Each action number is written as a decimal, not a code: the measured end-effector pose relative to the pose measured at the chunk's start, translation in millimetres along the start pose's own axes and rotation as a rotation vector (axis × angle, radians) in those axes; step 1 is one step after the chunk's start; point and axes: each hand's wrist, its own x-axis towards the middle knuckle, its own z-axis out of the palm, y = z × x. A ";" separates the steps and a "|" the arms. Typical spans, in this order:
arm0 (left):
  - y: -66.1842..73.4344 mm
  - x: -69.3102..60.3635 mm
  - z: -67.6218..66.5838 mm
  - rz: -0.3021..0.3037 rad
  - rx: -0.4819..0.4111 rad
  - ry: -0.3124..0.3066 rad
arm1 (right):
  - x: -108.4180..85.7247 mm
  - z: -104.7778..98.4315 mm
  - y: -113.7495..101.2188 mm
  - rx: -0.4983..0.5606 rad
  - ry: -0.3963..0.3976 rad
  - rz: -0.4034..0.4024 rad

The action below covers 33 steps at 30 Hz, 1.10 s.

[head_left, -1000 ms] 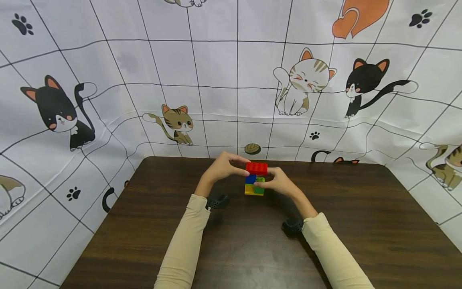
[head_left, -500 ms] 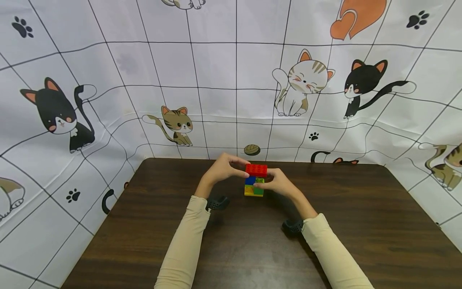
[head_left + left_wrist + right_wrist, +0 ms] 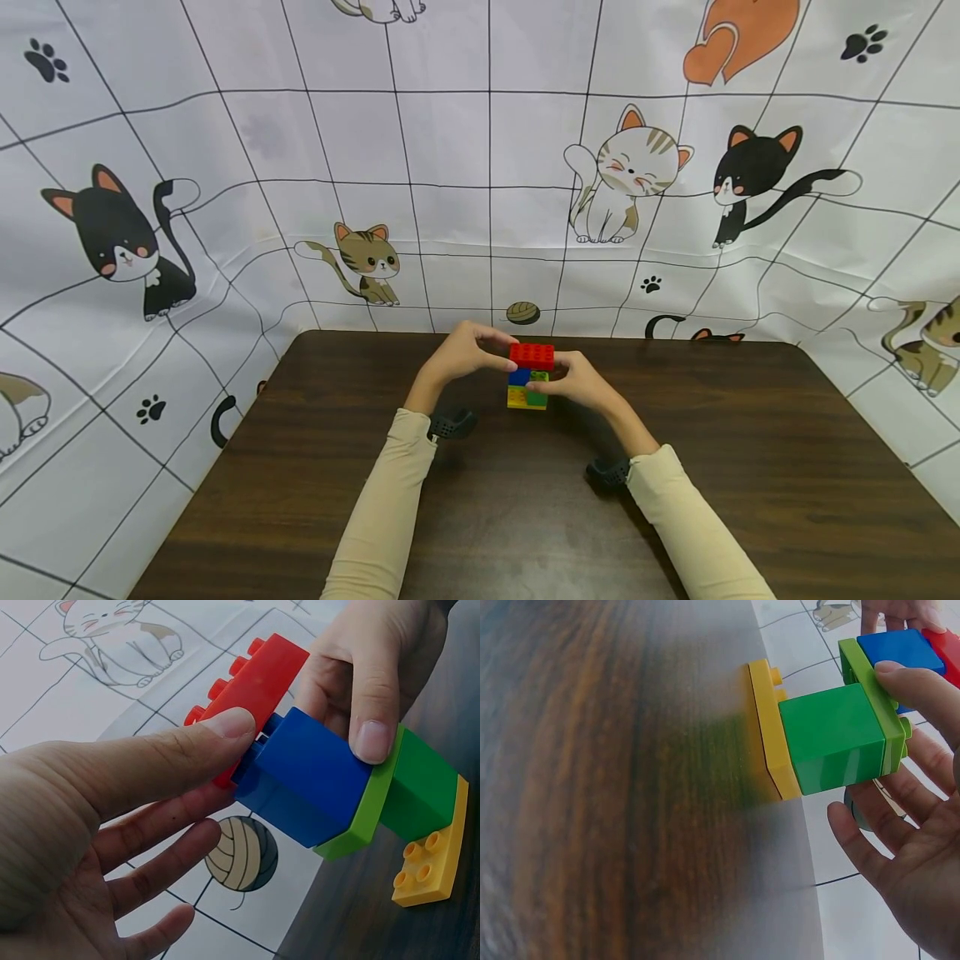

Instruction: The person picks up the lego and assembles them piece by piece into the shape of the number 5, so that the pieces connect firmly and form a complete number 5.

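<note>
The left hand [image 3: 459, 353] pinches a red brick [image 3: 532, 356] between thumb and fingers; in the left wrist view the red brick [image 3: 259, 682] sits tilted on the studs of a blue brick [image 3: 307, 772], some studs showing between them. Under the blue brick come a light green plate [image 3: 360, 825], a green brick [image 3: 424, 780] and a yellow plate [image 3: 435, 862]. The right hand [image 3: 577, 380] grips the stack from the right, its thumb on the light green plate [image 3: 871, 705] in the right wrist view. The green brick [image 3: 832, 735] stands on the yellow plate [image 3: 769, 735].
A dark wooden table [image 3: 495, 517] lies under the hands. Behind it hangs a white sheet [image 3: 450, 133] printed with grid lines and cartoon cats. Each wrist wears a dark device, the left one [image 3: 452, 423] and the right one [image 3: 607, 473].
Both hands keep their hold on the bricks. The whole head view has shifted slightly, with the scene a little lower in the frame.
</note>
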 end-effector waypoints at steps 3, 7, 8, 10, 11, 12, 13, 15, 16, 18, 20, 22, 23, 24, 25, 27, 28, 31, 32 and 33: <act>-0.4 0.0 -0.1 -0.001 -0.002 -0.001 | 0.1 0.1 0.1 -0.008 0.001 0.004; -0.6 0.2 0.0 0.006 -0.002 -0.001 | 0.6 0.4 0.5 -0.012 0.002 0.010; -0.5 0.3 0.0 0.008 -0.001 -0.002 | 0.8 0.3 0.5 -0.014 0.002 0.010; -0.3 0.3 0.2 0.011 -0.001 -0.004 | 1.1 0.2 0.5 -0.018 0.001 0.012; -0.1 0.2 0.3 0.012 -0.001 -0.004 | 1.1 0.2 0.1 -0.021 0.000 0.014; 0.2 0.0 0.4 0.013 0.000 -0.005 | 0.9 0.3 -2.0 -0.024 -0.002 0.018; 0.3 0.0 0.5 0.015 0.001 -0.006 | -0.5 -0.1 -7.1 -0.028 -0.006 0.018; 0.7 -0.2 0.7 0.016 0.004 -0.006 | -3.8 -0.4 -16.9 -0.030 -0.011 0.011; 0.9 -0.3 0.7 0.018 0.006 -0.008 | -5.5 -0.5 -22.0 -0.028 -0.012 0.012; 1.4 -0.6 0.6 0.019 0.011 -0.007 | -8.8 -0.7 -31.8 -0.023 -0.014 0.008; 1.8 -0.6 0.5 0.018 0.010 -0.008 | -10.0 -1.0 -34.7 -0.018 -0.012 0.007; 1.9 -0.6 0.4 0.018 0.007 -0.009 | -9.7 -1.0 -34.9 -0.014 -0.011 0.017; 2.0 -0.6 0.3 0.016 0.005 -0.009 | -9.6 -1.2 -35.0 -0.015 -0.010 0.016; 1.9 -0.6 0.3 0.016 0.004 -0.008 | -9.5 -1.3 -35.1 -0.016 -0.010 0.017; 1.7 -0.5 0.3 0.015 0.007 -0.008 | -9.4 -1.4 -35.2 -0.024 -0.010 0.013; 0.8 -0.1 0.3 0.015 0.013 -0.006 | -9.1 -1.3 -35.4 -0.037 -0.010 0.006; 0.6 0.2 0.4 0.015 0.017 -0.005 | -8.9 -1.1 -35.4 -0.045 -0.010 0.003; -0.1 0.5 0.6 0.017 0.026 -0.004 | -8.7 -0.8 -35.4 -0.066 -0.009 -0.002; -0.2 0.7 0.6 0.018 0.026 -0.004 | -8.7 -0.8 -35.4 -0.067 -0.009 -0.002; -0.2 0.8 0.7 0.020 0.028 -0.005 | -8.7 -0.8 -35.4 -0.067 -0.009 -0.001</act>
